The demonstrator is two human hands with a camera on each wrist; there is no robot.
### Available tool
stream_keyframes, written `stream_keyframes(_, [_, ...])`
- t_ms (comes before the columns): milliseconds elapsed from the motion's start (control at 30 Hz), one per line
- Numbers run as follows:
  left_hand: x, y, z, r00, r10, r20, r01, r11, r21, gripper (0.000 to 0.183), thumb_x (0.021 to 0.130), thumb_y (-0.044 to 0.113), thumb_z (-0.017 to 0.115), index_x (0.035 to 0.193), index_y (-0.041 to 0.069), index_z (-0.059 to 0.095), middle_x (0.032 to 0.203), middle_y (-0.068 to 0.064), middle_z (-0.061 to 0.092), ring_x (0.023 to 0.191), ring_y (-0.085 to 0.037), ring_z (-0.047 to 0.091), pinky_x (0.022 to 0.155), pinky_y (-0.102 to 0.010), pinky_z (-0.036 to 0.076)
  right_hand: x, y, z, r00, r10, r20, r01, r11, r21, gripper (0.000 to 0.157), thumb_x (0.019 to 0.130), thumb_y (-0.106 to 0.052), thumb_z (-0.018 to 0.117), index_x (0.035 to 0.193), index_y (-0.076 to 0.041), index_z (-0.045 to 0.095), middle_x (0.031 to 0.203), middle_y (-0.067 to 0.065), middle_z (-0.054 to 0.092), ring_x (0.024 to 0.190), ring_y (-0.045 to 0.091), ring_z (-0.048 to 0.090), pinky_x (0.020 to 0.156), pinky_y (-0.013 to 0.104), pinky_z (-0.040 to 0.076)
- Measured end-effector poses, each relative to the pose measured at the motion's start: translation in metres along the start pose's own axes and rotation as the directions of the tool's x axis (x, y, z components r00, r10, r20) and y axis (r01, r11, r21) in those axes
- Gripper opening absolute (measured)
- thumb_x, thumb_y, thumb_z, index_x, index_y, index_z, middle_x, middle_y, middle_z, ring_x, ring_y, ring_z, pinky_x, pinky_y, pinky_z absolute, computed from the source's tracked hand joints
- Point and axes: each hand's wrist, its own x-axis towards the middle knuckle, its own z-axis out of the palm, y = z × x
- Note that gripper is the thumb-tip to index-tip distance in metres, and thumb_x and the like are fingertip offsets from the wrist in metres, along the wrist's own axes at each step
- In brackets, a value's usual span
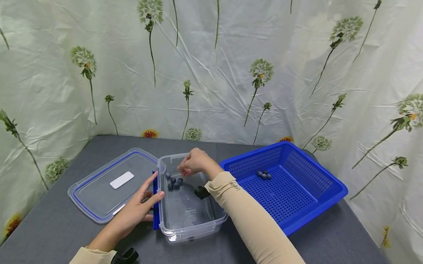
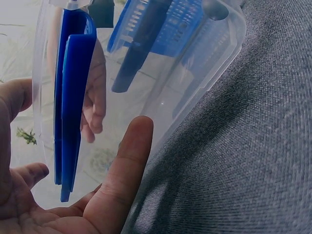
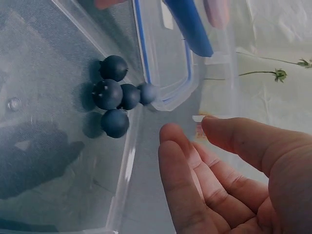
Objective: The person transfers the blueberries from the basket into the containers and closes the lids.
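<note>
A clear plastic container [image 1: 190, 224] with blue side latches stands without its lid in the middle of the table. Several blueberries [image 1: 174, 184] lie in its far left part. My left hand [image 1: 134, 210] rests against the container's left side, thumb at the rim and straight fingers spread around the blue latch [image 2: 73, 107]. Inside the far end of the container, my right hand [image 1: 196, 163] hangs beside the blueberries [image 3: 114, 123]. Its fingers are loosely bent, with a gap between thumb and fingertips and nothing held.
To the right, a blue perforated basket [image 1: 287, 211] holds a few blueberries [image 1: 264, 175] near its far left. The container's lid [image 1: 96, 197], with a blue seal and a white label, lies flat on the left. Behind the grey-covered table [image 1: 34, 238] hangs a flower-patterned curtain [image 1: 222, 87].
</note>
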Motion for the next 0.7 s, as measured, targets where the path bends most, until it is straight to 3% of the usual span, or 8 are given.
stream_keyframes(133, [-0.001, 0.000, 0.000, 1.000, 0.006, 0.009, -0.006, 1.000, -0.001, 0.078, 0.111, 0.039, 0.059, 0.171, 0.044, 0.010, 0.158, -0.034, 0.036, 0.126, -0.049, 0.064, 0.086, -0.058, 0.066, -0.003, -0.001, -0.008, 1.000, -0.022, 0.008, 0.022, 1.000, 0.001, 0.023, 0.100, -0.012, 0.076, 0.113, 0.007, 0.080, 0.093, 0.016, 0.082, 0.064, 0.007, 0.070, 0.089, 0.040, 0.067])
stream_keyframes(300, [0.000, 0.000, 0.001, 1.000, 0.012, 0.021, -0.012, 1.000, -0.013, 0.080, 0.112, 0.037, 0.059, 0.172, 0.043, 0.008, 0.158, -0.035, 0.035, 0.126, -0.048, 0.064, 0.086, -0.058, 0.067, -0.008, -0.002, -0.017, 0.999, -0.036, 0.010, 0.036, 0.999, 0.006, 0.023, 0.102, -0.013, 0.074, 0.114, 0.005, 0.080, 0.098, 0.017, 0.082, 0.074, 0.014, 0.076, 0.080, 0.031, 0.068])
stream_keyframes(467, [0.000, -0.001, 0.001, 1.000, 0.018, 0.023, -0.018, 1.000, -0.012, 0.080, 0.112, 0.036, 0.059, 0.172, 0.042, 0.007, 0.158, -0.035, 0.035, 0.126, -0.048, 0.064, 0.087, -0.059, 0.066, -0.013, -0.003, -0.027, 0.999, -0.047, 0.014, 0.047, 0.999, 0.001, 0.023, 0.104, -0.014, 0.072, 0.116, 0.004, 0.080, 0.100, 0.016, 0.083, 0.098, 0.031, 0.080, 0.086, 0.035, 0.067])
stream_keyframes(600, [0.000, -0.001, 0.001, 0.999, 0.025, 0.026, -0.024, 0.999, -0.021, 0.080, 0.112, 0.035, 0.058, 0.172, 0.042, 0.006, 0.158, -0.035, 0.034, 0.126, -0.048, 0.065, 0.086, -0.059, 0.066, -0.017, -0.001, -0.036, 0.999, -0.040, 0.007, 0.039, 0.999, 0.015, 0.024, 0.104, -0.014, 0.072, 0.118, 0.004, 0.079, 0.102, 0.017, 0.082, 0.103, 0.034, 0.079, 0.097, 0.043, 0.065])
stream_keyframes(700, [0.000, -0.002, 0.001, 0.999, 0.025, 0.025, -0.024, 0.999, -0.026, 0.079, 0.112, 0.035, 0.058, 0.172, 0.042, 0.007, 0.158, -0.035, 0.034, 0.126, -0.048, 0.065, 0.086, -0.059, 0.066, -0.020, 0.000, -0.044, 0.999, -0.045, 0.001, 0.045, 0.998, 0.034, 0.023, 0.104, -0.012, 0.072, 0.118, 0.005, 0.079, 0.105, 0.020, 0.082, 0.105, 0.035, 0.079, 0.097, 0.043, 0.065])
